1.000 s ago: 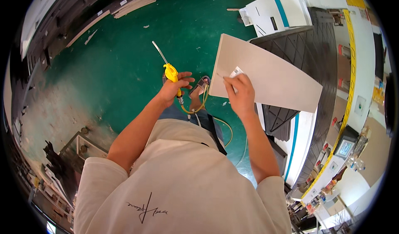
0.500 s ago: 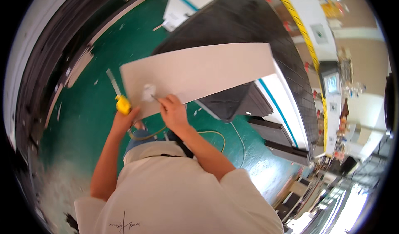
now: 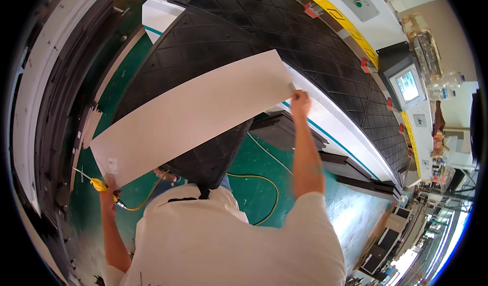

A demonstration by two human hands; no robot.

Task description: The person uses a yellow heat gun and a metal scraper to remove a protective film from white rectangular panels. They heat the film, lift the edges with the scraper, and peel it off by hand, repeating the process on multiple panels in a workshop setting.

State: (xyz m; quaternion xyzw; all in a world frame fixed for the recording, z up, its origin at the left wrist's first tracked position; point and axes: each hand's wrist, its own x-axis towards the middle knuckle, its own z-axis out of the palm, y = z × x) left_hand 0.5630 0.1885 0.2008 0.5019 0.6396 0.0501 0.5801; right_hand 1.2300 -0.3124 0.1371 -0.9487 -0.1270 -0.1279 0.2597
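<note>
Workshop interior seen from above: green floor (image 3: 264, 159), a yellow hose (image 3: 262, 182) looping across it. Large machine bed (image 3: 229, 26) of black, diamond-patterned matting, framed in white with a yellow-striped edge (image 3: 325, 1). Control screen (image 3: 406, 85) glowing at right. Dark panels (image 3: 56, 108) stacked along the left wall. Bright daylight at lower right.

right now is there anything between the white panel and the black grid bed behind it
Nothing visible does. The white panel is held at both ends, right hand at one corner, left hand with a yellow tool at the other. The black grid bed showing past it looks bare.
</note>
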